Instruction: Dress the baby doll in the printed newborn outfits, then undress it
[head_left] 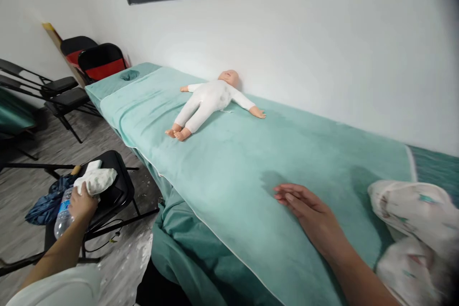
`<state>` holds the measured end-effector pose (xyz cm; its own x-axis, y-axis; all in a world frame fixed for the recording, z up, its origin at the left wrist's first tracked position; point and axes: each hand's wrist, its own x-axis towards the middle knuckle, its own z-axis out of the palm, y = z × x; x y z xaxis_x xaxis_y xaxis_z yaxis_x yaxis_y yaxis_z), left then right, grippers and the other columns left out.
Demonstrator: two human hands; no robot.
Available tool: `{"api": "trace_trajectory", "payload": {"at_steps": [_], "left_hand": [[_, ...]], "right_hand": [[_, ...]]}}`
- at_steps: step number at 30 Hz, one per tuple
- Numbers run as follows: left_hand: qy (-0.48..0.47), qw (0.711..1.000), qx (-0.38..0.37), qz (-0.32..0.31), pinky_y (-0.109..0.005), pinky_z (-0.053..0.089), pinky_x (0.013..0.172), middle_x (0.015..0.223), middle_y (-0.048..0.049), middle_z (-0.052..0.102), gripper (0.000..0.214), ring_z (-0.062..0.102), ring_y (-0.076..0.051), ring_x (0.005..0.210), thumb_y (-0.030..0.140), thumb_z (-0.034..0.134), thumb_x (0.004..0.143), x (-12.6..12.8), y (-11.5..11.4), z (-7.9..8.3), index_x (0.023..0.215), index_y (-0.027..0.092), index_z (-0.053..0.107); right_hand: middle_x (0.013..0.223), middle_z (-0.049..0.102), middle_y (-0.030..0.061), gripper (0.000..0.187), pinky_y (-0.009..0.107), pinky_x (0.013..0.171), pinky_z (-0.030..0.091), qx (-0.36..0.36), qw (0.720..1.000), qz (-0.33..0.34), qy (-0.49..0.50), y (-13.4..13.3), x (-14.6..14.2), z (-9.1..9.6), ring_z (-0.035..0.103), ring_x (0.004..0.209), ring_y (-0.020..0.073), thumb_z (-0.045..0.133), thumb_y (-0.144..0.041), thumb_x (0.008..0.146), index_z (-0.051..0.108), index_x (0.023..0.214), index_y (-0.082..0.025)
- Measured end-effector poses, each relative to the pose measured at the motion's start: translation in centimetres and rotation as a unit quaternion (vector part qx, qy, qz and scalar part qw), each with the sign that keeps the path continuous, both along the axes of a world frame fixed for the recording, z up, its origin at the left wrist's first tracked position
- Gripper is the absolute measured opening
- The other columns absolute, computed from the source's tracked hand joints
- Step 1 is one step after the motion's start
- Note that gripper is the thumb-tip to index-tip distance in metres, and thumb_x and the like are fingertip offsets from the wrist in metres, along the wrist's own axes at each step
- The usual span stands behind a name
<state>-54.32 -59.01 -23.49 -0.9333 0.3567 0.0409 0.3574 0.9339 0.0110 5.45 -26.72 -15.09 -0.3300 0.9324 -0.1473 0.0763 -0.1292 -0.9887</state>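
Observation:
At the lower left, my left hand [83,203] is closed on a small white patterned cloth [98,180], over the seat of a black folding chair [116,186]. A clear plastic bottle with a blue label [63,217] lies right beside that hand. My right hand [304,210] hovers low over the green bed cover [229,172], fingers stretched out and holding nothing. Farther along the bed, a baby doll [211,98] in a white bodysuit lies on its back with arms spread. A white printed cloth bundle [419,205] sits to the right of my right hand, partly cut off by the frame.
A dark blue folded umbrella or cloth [46,206] lies by the bottle. More black folding chairs [102,60] stand past the bed's far end, near a face hole [129,75] in it. A white wall [322,48] runs along the bed's back side.

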Motion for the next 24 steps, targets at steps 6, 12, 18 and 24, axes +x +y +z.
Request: {"api": "trace_trajectory", "payload": {"at_steps": [6,12,18,24], "left_hand": [[0.054,0.979,0.116,-0.159,-0.054,0.030,0.120,0.166,-0.0124,0.027,0.058,0.032,-0.035,0.150,0.028,0.043,0.093,2.5,4.0,-1.5,0.150,0.024,0.031],[-0.059,0.876,0.291,-0.381,-0.051,0.041,0.120,0.146,-0.0049,0.049,0.044,0.049,-0.032,0.140,0.037,0.050,0.089,14.5,8.3,-3.7,0.133,0.035,0.051],[-0.185,0.754,0.164,-0.609,-0.042,0.057,0.098,0.115,-0.0044,0.072,0.022,0.068,-0.026,0.111,0.030,0.054,0.093,26.1,6.4,-1.7,0.104,0.033,0.073],[-0.178,0.732,0.081,-0.653,-0.038,0.057,0.082,0.076,-0.0035,0.071,0.033,0.071,-0.023,0.078,0.037,0.050,0.098,28.1,5.0,0.8,0.072,0.026,0.069]], "right_hand": [[0.125,0.070,0.0101,0.031,0.050,0.109,0.049,0.180,0.974,0.009,-0.135,-2.3,0.5,-0.3,0.065,0.118,0.0264,0.060,-0.048,0.094,0.069,0.112,-0.024],[0.152,0.053,0.0101,0.035,0.057,0.119,0.040,0.367,0.871,0.087,-0.314,-7.2,2.1,-0.2,0.046,0.144,0.0288,0.048,-0.026,0.101,0.061,0.134,-0.024],[0.136,0.065,0.0085,0.031,0.044,0.110,0.051,0.380,0.867,0.112,-0.302,-16.0,4.6,-1.5,0.059,0.129,0.0241,0.046,-0.018,0.100,0.061,0.126,-0.024],[0.075,0.073,0.0002,0.022,0.027,0.057,0.052,0.424,0.804,0.179,-0.377,-26.2,3.9,-13.0,0.067,0.062,0.0183,0.059,-0.045,0.095,0.064,0.096,-0.024]]}}
